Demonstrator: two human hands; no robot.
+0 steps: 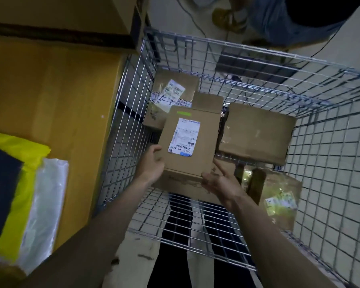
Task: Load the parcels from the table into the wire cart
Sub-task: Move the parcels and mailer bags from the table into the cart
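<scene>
The labelled cardboard parcel (190,142), held inside the wire cart (330,125) above the boxes already loaded, appears rigid and probably light, with the left hand (154,163) and right hand (218,179) fingers clasped on its near corners, the soundest hold for lowering it flat.

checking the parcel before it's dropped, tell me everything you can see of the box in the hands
The box is plain brown cardboard, flat and rectangular, closed. A white shipping label with a barcode lies on its top face, and a green strip sits near the far edge. It is held tilted over the inside of the wire cart, above other parcels. The left hand grips its near left corner and the right hand its near right corner, fingers against the sides.
</scene>
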